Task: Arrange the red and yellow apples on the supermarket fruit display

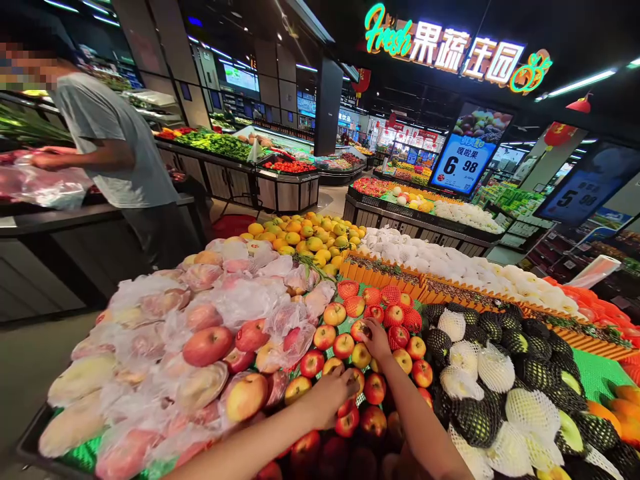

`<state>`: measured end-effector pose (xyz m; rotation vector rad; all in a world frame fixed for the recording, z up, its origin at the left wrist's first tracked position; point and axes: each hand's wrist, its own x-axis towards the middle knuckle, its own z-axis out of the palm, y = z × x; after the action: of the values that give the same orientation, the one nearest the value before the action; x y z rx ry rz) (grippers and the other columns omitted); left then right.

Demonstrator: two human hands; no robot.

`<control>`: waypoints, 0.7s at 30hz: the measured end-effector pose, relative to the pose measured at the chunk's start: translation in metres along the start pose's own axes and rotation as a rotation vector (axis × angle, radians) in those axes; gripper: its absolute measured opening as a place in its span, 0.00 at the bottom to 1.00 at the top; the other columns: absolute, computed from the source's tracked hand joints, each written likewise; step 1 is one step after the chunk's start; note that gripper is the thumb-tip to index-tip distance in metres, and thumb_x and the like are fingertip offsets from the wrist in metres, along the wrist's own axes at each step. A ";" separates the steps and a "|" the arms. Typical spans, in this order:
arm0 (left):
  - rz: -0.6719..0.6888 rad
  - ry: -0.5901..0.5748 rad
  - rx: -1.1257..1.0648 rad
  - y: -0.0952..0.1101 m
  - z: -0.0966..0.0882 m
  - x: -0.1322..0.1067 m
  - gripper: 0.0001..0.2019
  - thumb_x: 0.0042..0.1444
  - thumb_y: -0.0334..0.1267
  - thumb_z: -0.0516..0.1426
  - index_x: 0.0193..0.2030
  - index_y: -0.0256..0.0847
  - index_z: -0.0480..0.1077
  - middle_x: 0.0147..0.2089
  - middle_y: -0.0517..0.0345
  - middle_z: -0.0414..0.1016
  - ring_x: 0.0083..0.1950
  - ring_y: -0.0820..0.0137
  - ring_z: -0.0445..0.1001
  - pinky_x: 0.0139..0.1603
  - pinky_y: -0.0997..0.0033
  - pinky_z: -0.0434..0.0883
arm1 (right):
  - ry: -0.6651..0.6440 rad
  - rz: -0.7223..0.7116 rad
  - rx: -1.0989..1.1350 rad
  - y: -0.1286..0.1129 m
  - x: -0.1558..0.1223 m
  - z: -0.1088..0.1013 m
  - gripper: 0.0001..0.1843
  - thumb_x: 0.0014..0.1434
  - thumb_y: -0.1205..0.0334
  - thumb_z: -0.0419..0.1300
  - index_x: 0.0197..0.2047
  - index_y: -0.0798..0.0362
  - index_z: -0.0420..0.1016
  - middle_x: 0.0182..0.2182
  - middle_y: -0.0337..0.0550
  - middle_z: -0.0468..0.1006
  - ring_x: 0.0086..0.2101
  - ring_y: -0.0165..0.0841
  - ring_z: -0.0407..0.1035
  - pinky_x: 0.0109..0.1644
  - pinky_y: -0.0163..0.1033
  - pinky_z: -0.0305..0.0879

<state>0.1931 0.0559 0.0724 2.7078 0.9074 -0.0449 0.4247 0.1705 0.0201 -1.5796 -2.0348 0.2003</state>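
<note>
Small red-and-yellow apples (343, 346) lie in rows on green matting in the middle of the display. My left hand (333, 397) reaches in low among them, its fingers curled around an apple that is mostly hidden behind them. Farther back, my right hand (377, 341) has its fingers closed on another apple (359, 331). That one still sits among its neighbours. Behind it are several apples in red foam nets (355, 306).
Larger bagged apples (207, 345) are heaped on the left. Fruits in black and white nets (495, 368) fill the right. Yellow fruits (315, 239) lie behind, beside an orange divider (383, 274). A person in a grey shirt (107, 137) stands at another counter on the left.
</note>
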 end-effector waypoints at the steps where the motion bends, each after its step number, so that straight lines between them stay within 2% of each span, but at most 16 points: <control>1: -0.012 0.009 0.016 -0.001 0.003 0.000 0.40 0.46 0.36 0.71 0.69 0.37 0.70 0.65 0.35 0.69 0.63 0.40 0.71 0.62 0.43 0.74 | -0.011 0.001 0.001 0.000 0.001 -0.002 0.25 0.67 0.64 0.64 0.67 0.55 0.75 0.64 0.54 0.73 0.61 0.41 0.71 0.67 0.43 0.67; 4: 0.016 0.017 -0.007 -0.012 0.002 0.011 0.39 0.41 0.40 0.72 0.63 0.32 0.73 0.57 0.34 0.75 0.56 0.39 0.76 0.59 0.42 0.74 | -0.052 0.007 -0.031 -0.004 0.002 -0.006 0.28 0.68 0.65 0.63 0.70 0.52 0.73 0.62 0.54 0.72 0.57 0.41 0.73 0.63 0.43 0.69; 6: 0.054 0.014 -0.041 -0.020 -0.006 0.021 0.36 0.39 0.44 0.73 0.57 0.33 0.77 0.49 0.39 0.79 0.50 0.40 0.78 0.54 0.44 0.76 | -0.072 0.016 -0.072 -0.009 0.001 -0.008 0.27 0.70 0.64 0.61 0.71 0.51 0.72 0.62 0.55 0.71 0.58 0.43 0.72 0.64 0.46 0.68; 8: 0.068 0.067 -0.104 -0.030 -0.020 0.031 0.33 0.38 0.46 0.73 0.53 0.37 0.77 0.46 0.45 0.80 0.47 0.44 0.79 0.50 0.51 0.77 | -0.086 0.036 -0.109 -0.013 0.001 -0.008 0.27 0.70 0.62 0.62 0.70 0.51 0.72 0.62 0.57 0.70 0.59 0.46 0.71 0.65 0.49 0.67; 11: 0.030 0.276 -0.217 -0.052 -0.047 0.049 0.32 0.47 0.45 0.70 0.60 0.43 0.73 0.58 0.53 0.79 0.56 0.57 0.79 0.58 0.64 0.74 | -0.110 0.082 -0.144 -0.018 0.002 -0.006 0.29 0.67 0.59 0.67 0.68 0.52 0.72 0.62 0.58 0.70 0.56 0.48 0.73 0.62 0.50 0.67; 13: -0.055 0.433 -0.240 -0.071 -0.060 0.063 0.28 0.59 0.42 0.63 0.66 0.42 0.67 0.64 0.48 0.75 0.64 0.57 0.74 0.67 0.60 0.69 | -0.120 0.106 -0.154 -0.019 0.004 -0.006 0.28 0.66 0.58 0.68 0.67 0.51 0.72 0.62 0.56 0.70 0.55 0.47 0.73 0.62 0.48 0.67; 15: -0.137 0.509 -0.219 -0.089 -0.065 0.079 0.30 0.60 0.41 0.62 0.68 0.38 0.64 0.68 0.40 0.71 0.68 0.52 0.71 0.69 0.55 0.67 | -0.127 0.117 -0.154 -0.019 0.005 -0.006 0.28 0.67 0.57 0.68 0.68 0.49 0.71 0.62 0.55 0.70 0.56 0.46 0.73 0.61 0.46 0.67; 18: -0.148 0.440 -0.148 -0.110 -0.061 0.099 0.34 0.55 0.38 0.67 0.67 0.33 0.64 0.64 0.34 0.73 0.65 0.47 0.73 0.68 0.50 0.68 | -0.143 0.121 -0.143 -0.019 0.007 -0.009 0.30 0.66 0.58 0.69 0.69 0.49 0.70 0.62 0.54 0.71 0.54 0.44 0.74 0.60 0.45 0.68; 21: -0.096 0.336 -0.057 -0.121 -0.057 0.111 0.35 0.50 0.34 0.70 0.65 0.34 0.68 0.64 0.36 0.74 0.67 0.47 0.72 0.71 0.47 0.65 | -0.147 0.110 -0.128 -0.018 0.007 -0.011 0.31 0.64 0.60 0.71 0.69 0.50 0.71 0.61 0.54 0.71 0.52 0.44 0.75 0.58 0.45 0.69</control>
<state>0.2064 0.2286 0.0829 2.6615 1.1100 0.4220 0.4144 0.1691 0.0394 -1.8048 -2.1093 0.2375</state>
